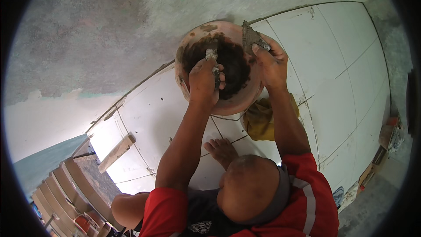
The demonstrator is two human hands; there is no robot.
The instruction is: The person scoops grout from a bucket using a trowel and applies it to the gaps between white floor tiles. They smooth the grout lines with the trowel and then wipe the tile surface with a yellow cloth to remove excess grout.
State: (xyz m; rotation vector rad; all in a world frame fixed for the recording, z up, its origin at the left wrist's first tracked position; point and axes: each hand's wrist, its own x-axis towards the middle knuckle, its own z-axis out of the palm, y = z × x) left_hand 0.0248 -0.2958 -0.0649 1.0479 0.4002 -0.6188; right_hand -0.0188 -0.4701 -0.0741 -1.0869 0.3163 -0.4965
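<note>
A round pinkish bucket (239, 106) stands on the tiles against the wall, its inside smeared and dark with wet mortar (237, 68). Over its left part, my left hand (204, 81) is closed around the dark handle of a putty knife (212, 54), whose blade reaches toward the mortar. My right hand (272, 66) is at the right rim, thumb and fingers gripping a mortar-coated scraper (251, 37) with a broad, angled blade. The scraper's handle is mostly hidden by the fingers. Beneath my right forearm, a yellow-brown cloth (262, 122) lies beside the bucket.
White floor tiles (333, 57) meet a rough grey plastered wall (101, 30) along the far side. A wooden strip (117, 152) lies at the left, near brown steps (70, 184). My bare foot (221, 151) is just below the bucket. Assorted items sit along the right edge.
</note>
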